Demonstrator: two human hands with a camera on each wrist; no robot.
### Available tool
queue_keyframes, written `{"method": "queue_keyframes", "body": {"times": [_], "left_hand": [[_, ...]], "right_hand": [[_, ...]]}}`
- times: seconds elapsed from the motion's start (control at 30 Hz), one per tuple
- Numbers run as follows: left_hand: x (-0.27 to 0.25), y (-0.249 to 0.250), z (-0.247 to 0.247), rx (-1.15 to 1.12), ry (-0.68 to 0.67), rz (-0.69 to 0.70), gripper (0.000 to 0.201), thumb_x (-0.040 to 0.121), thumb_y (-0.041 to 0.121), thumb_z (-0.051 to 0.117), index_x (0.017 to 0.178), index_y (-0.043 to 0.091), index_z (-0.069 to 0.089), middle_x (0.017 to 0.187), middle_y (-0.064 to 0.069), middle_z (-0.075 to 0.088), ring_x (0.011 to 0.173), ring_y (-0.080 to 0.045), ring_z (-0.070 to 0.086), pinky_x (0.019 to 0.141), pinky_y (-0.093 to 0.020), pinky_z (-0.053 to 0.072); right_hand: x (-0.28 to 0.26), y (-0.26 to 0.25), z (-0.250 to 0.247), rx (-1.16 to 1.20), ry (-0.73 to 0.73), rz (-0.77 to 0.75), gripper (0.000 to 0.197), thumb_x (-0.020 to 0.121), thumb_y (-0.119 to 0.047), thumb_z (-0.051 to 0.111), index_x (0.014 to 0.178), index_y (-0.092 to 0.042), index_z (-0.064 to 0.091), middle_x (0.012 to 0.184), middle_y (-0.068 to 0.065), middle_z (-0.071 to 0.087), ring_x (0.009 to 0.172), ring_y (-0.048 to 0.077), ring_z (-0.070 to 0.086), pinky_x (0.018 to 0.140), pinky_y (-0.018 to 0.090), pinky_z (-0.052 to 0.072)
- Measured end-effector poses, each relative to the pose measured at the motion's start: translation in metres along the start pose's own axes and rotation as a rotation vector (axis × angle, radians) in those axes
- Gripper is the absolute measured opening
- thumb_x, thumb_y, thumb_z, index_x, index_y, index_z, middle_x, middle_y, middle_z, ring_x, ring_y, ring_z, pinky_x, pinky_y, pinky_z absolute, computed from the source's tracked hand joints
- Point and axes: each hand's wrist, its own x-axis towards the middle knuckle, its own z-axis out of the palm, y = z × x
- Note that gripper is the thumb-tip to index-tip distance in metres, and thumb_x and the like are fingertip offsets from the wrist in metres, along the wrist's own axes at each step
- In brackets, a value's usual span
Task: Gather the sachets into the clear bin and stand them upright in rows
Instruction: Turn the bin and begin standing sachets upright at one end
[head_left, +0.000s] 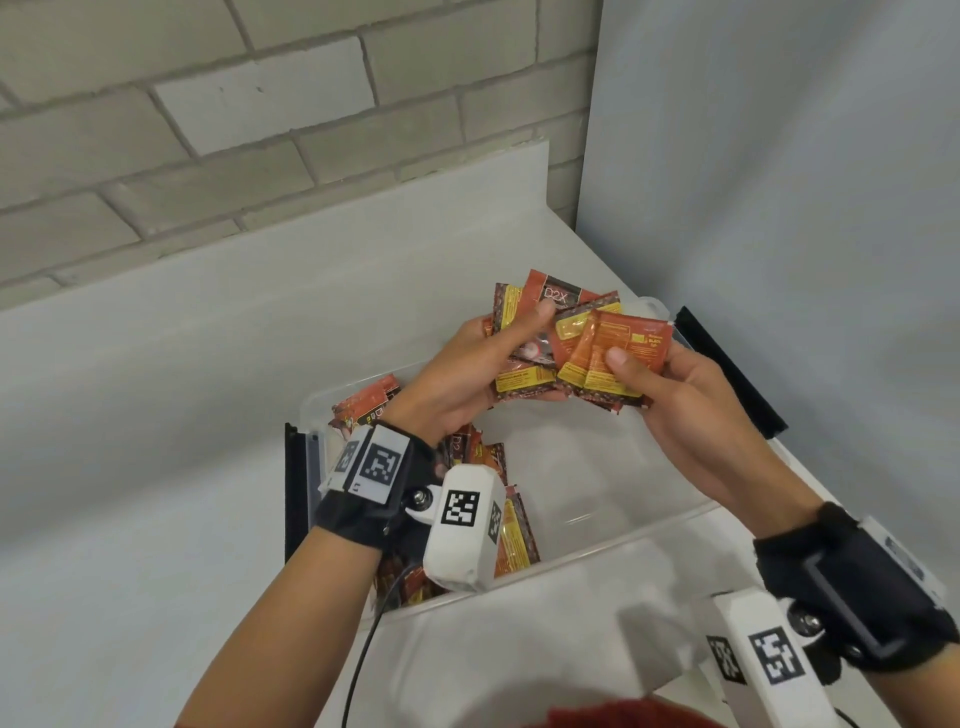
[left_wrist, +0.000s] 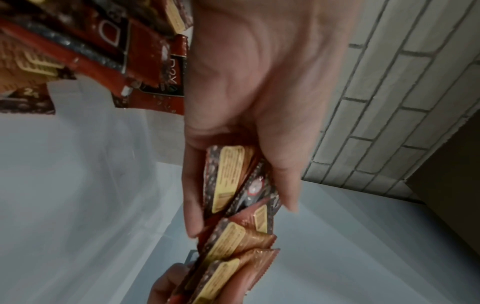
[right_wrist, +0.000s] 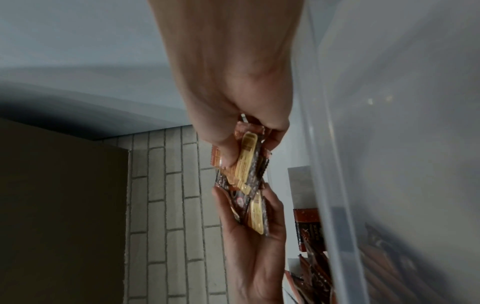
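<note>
Both hands pinch one fan of flat, glossy foil sachets (head_left: 571, 343): left hand (head_left: 467, 379) at 9 o'clock, right hand (head_left: 675, 395) at 3 o'clock, above the clear plastic bin (head_left: 597, 551).

Fanned sachets (head_left: 566, 343) held above the clear bin (head_left: 613, 540) between left hand (head_left: 467, 374) and right hand (head_left: 675, 400); loose sachets (head_left: 498, 499) inside bin's left part.

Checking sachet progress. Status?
Both hands, left and right, grip a fanned bunch of sachets above the bin. More sachets lie jumbled inside. Nothing blocking.
</note>
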Motion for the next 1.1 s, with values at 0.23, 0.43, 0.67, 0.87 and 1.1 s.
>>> {"method": "queue_keyframes", "body": {"times": [0.23, 0.43, 0.67, 0.87, 1.1], "left_hand": [[-0.002, -0.003, 0.003, -0.023, -0.089, -0.031, 0.02, 0.093, 0.014, 0.058, 0.108, 0.004, 0.066, 0.107, -0.016, 0.071, 0.094, -0.029, 0.07, 0.074, -0.042, 0.06], [-0.002, -0.001, 0.005, -0.004, -0.089, -0.036, 0.047, 0.086, 0.044, 0.053, 0.113, 0.006, 0.063, 0.107, -0.016, 0.071, 0.1, -0.029, 0.069, 0.079, -0.044, 0.059], [0.004, -0.002, 0.002, -0.148, -0.027, -0.015, 0.03, 0.099, 0.014, 0.047, 0.126, 0.006, 0.057, 0.121, -0.021, 0.064, 0.105, -0.033, 0.065, 0.083, -0.048, 0.057], [0.003, -0.004, 0.001, -0.153, -0.181, 0.065, 0.05, 0.09, -0.012, 0.043, 0.135, 0.009, 0.052, 0.132, -0.019, 0.057, 0.115, -0.032, 0.059, 0.096, -0.043, 0.05], [0.007, -0.011, 0.0, -0.099, -0.201, 0.077, 0.055, 0.091, 0.01, 0.055, 0.14, -0.005, 0.037, 0.14, -0.028, 0.045, 0.13, -0.037, 0.045, 0.107, -0.04, 0.041]], "right_hand": [[0.003, -0.001, -0.002, 0.121, -0.007, 0.009, 0.039, 0.085, -0.017, 0.059, 0.123, -0.004, 0.06, 0.117, 0.007, 0.07, 0.11, 0.018, 0.065, 0.091, 0.024, 0.053], [0.001, -0.002, 0.001, 0.068, 0.004, 0.046, 0.036, 0.087, -0.022, 0.058, 0.12, -0.01, 0.062, 0.112, 0.002, 0.072, 0.106, 0.013, 0.067, 0.087, 0.022, 0.052], [0.004, -0.002, -0.001, 0.112, 0.044, 0.071, 0.037, 0.094, -0.019, 0.054, 0.131, -0.016, 0.053, 0.119, 0.001, 0.069, 0.109, 0.016, 0.066, 0.095, 0.035, 0.052], [0.003, -0.001, 0.001, 0.128, -0.054, 0.16, 0.037, 0.096, -0.016, 0.052, 0.133, -0.011, 0.052, 0.121, 0.007, 0.068, 0.113, 0.021, 0.064, 0.093, 0.036, 0.053], [-0.002, -0.004, 0.005, 0.116, -0.155, 0.227, 0.029, 0.094, -0.017, 0.051, 0.121, -0.01, 0.06, 0.115, 0.007, 0.071, 0.108, 0.019, 0.067, 0.092, 0.029, 0.054]]}}
